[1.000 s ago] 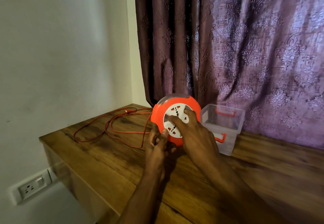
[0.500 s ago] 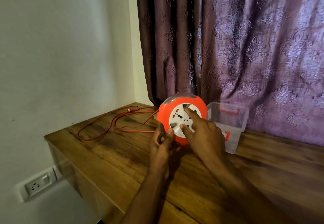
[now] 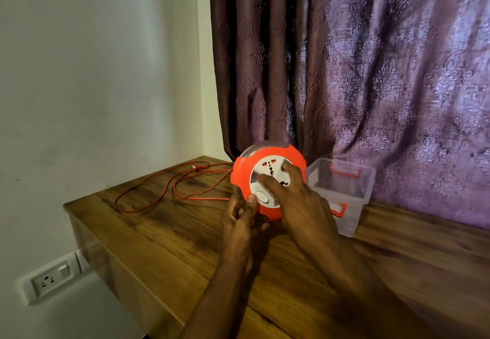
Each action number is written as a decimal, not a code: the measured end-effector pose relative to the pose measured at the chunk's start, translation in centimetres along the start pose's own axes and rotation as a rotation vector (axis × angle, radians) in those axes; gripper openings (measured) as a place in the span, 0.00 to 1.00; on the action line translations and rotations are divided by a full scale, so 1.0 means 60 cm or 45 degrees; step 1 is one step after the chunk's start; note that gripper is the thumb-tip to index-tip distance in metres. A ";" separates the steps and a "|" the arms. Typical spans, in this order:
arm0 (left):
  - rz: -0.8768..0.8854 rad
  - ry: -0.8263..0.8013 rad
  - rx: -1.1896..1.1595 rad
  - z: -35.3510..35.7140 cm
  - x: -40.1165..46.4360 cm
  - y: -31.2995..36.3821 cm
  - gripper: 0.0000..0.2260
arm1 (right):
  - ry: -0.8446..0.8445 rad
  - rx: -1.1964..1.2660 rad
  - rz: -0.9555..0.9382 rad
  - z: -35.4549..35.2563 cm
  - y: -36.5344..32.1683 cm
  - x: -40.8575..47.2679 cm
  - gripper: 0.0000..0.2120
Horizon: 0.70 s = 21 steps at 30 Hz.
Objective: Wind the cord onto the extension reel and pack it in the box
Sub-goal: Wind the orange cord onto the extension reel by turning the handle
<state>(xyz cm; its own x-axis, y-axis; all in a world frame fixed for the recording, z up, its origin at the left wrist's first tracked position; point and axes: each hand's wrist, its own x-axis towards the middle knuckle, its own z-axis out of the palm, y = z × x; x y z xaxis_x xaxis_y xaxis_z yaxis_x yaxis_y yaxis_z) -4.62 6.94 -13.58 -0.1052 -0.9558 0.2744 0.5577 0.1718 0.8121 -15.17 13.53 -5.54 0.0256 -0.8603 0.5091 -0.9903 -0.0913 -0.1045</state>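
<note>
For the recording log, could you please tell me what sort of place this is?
Probably a room in a home, perhaps a bedroom or study. A patterned purple curtain hangs behind a wooden table set against a plain wall with a wall socket. Nothing looks like a workshop or lab.

Wooden table (image 3: 164,235): orange cord (image 3: 169,190) in loose loops at far left; clear box (image 3: 342,195) near curtain side, open.

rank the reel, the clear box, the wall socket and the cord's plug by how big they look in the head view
1. Reel and box: they look alike, and the reel hides part of the box, so no ranking.
2. Wall socket, though it sits nearer the camera.
3. Plug, smallest and farthest.
</note>
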 end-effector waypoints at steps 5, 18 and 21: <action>0.023 -0.004 0.010 0.006 -0.003 0.003 0.23 | -0.032 -0.024 0.026 0.002 0.005 -0.002 0.33; -0.070 -0.041 -0.076 0.008 -0.007 -0.005 0.21 | 0.316 0.283 0.297 0.019 0.007 0.001 0.26; -0.058 -0.056 -0.072 0.006 -0.004 -0.009 0.22 | 0.268 0.397 0.364 0.017 0.007 0.005 0.26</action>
<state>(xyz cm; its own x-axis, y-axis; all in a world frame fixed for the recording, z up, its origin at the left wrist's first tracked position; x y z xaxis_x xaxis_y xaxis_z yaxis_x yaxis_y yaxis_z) -5.20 7.18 -13.89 -0.1668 -0.9507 0.2614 0.5971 0.1136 0.7941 -15.42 12.71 -6.32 -0.3020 -0.7554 0.5815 -0.8646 -0.0399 -0.5009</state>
